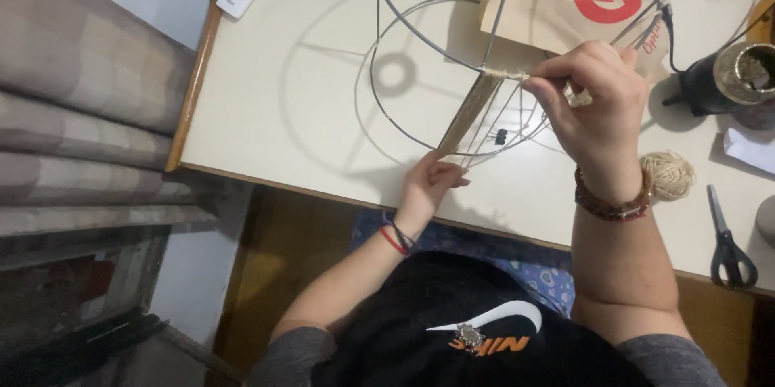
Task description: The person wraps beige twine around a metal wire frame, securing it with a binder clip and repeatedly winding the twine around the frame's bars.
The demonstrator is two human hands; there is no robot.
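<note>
Right hand (593, 104): forearm reaching up from below, wrist bent, grip pinched on twine (507, 75) at the upper ring of the wire frame (420, 32).
Left hand (430, 181): fingers closed on the frame's lower ring at the counter (266, 104) edge.
Frame: tilted on the counter, one strip wrapped in twine.
Nearby: twine ball (668, 174), scissors (729, 242).

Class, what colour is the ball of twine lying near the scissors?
Pale beige, natural jute tone; the ball of twine shows in the head view.

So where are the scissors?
In the head view, the scissors lie on the table at the far right, just right of the ball of twine.
</note>
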